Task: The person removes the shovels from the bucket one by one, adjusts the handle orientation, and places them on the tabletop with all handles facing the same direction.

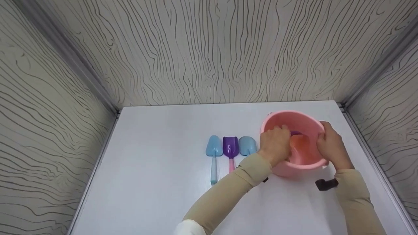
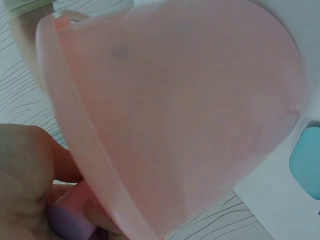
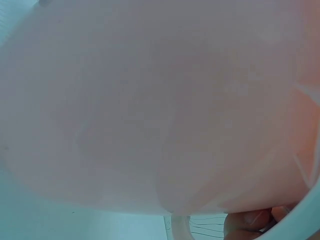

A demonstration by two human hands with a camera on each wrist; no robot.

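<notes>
A pink bucket stands at the right of the white table, its mouth tilted toward me. My right hand grips its right rim, fingers outside and thumb inside. Reaching in over the left rim, my left hand holds a pink-handled toy sand tool, whose handle has a purple end. Inside the bucket, a purple piece and an orange piece show beside the left hand. The left hand hides part of them. Bucket wall fills most of the right wrist view.
Left of the bucket, three toy shovels lie in a row: a light-blue pointed one, a purple one with a pink handle and a light-blue rounded one. My left forearm crosses over their handles. Wood-grain-patterned panels enclose the table.
</notes>
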